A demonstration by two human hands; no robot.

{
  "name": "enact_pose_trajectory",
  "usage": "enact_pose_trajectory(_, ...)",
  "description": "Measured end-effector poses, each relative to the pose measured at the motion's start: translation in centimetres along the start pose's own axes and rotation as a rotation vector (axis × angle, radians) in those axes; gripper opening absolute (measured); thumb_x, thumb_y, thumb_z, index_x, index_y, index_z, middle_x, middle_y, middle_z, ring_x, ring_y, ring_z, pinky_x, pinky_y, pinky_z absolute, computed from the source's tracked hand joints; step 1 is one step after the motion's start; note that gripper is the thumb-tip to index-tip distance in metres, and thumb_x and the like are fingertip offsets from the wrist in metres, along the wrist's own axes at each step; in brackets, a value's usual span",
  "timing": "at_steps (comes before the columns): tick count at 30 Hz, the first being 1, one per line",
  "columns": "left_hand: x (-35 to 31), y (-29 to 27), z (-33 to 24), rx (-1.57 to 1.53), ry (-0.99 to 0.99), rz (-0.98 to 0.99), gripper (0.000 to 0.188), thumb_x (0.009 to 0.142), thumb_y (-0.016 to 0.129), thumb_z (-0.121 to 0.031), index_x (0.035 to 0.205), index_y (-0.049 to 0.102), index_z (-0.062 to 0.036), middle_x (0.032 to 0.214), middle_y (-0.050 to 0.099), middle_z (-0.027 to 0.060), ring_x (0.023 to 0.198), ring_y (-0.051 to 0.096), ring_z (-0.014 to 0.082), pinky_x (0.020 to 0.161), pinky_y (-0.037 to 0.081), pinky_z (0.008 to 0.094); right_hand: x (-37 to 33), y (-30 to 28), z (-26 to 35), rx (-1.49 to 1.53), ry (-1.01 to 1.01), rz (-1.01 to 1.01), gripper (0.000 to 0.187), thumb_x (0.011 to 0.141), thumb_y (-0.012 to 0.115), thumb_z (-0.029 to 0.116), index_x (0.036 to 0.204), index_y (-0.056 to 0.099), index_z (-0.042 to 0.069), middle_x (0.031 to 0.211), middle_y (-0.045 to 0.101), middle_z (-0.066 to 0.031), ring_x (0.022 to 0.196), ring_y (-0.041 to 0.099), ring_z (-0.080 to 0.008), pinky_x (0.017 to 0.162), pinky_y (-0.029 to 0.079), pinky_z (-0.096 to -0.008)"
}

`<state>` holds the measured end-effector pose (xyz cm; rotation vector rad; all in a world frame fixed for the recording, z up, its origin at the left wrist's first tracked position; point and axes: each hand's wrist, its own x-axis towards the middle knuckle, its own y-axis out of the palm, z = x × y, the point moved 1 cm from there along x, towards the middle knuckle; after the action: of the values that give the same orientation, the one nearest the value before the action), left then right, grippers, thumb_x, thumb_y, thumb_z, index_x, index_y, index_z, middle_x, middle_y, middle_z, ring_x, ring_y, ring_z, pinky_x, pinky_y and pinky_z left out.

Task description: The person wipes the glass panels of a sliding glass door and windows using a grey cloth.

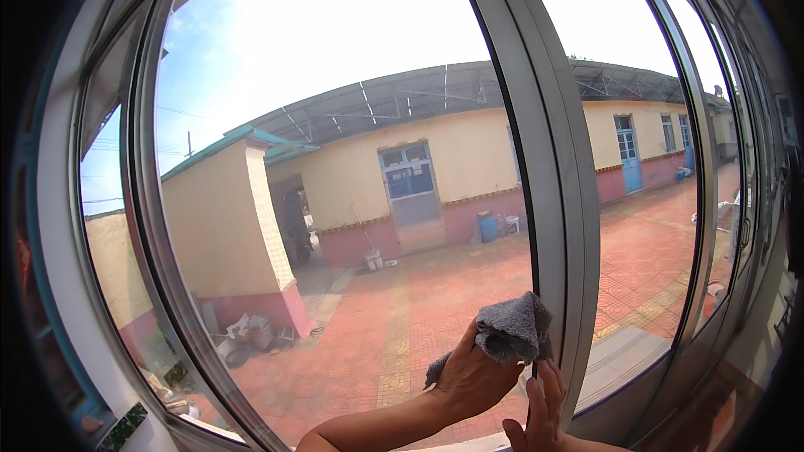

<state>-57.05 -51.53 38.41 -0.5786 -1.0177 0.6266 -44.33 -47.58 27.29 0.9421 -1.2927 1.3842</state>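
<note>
A bunched grey cloth [511, 328] is pressed to the lower right part of a large glass pane [335, 59], close to the upright metal window frame [563, 192]. My left hand [473, 382] grips the cloth, its forearm reaching in from the bottom edge. One end of the cloth sticks out on the left side of that hand. Just to the right and lower down, my right hand [544, 408] rests against the edge of the frame. Its fingers are stretched upward and apart, holding nothing.
More sliding panes and metal uprights [699, 192] run along the right. A white window surround [75, 268] borders the left. Beyond the glass lie a red paved yard [452, 285], a cream and pink building [335, 192], a blue barrel [487, 228] and white buckets [373, 259].
</note>
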Motion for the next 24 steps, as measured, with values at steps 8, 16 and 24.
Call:
enact_pose_trajectory(8, -2.6, -0.9, 1.0, -0.778, -0.051, -0.245, 0.072, 0.083, 0.061, 0.002, 0.143, 0.022, -0.0058, 0.134, 0.037, 0.0212, 0.116, 0.05, 0.0346, 0.097, 0.042, 0.0428, 6.3, 2.3, 1.9, 0.264, -0.099, -0.044, 0.065, 0.097, 0.036, 0.047, 0.143, 0.03, 0.002, 0.146, 0.018, -0.034, 0.131, 0.028, -0.043, 0.099, 0.024, -0.0477)
enact_pose_trajectory(16, -6.7, -7.3, 3.6, -0.973, -0.38, -0.161, 0.05, 0.086, 0.061, -0.005, 0.131, 0.04, 0.0042, 0.132, 0.045, 0.026, 0.122, 0.048, 0.0393, 0.098, 0.043, 0.0401, 13.5, 4.8, 1.3, -0.36, -0.092, -0.073, 0.06, 0.093, 0.048, 0.04, 0.134, 0.041, -0.003, 0.145, 0.023, -0.0307, 0.136, 0.024, -0.0441, 0.104, 0.016, -0.0541)
enact_pose_trajectory(24, -9.3, -12.6, 0.9, -2.222, -0.208, 0.481, 0.094, 0.086, 0.028, -0.073, 0.143, 0.024, 0.0022, 0.148, 0.026, 0.0237, 0.14, 0.023, 0.0336, 0.113, 0.02, 0.0477, 22.8, 3.5, -1.6, -0.564, -0.305, -0.275, 0.059, 0.079, 0.071, 0.036, 0.127, 0.05, 0.009, 0.131, 0.046, -0.0185, 0.129, 0.037, -0.0408, 0.104, 0.023, -0.0524)
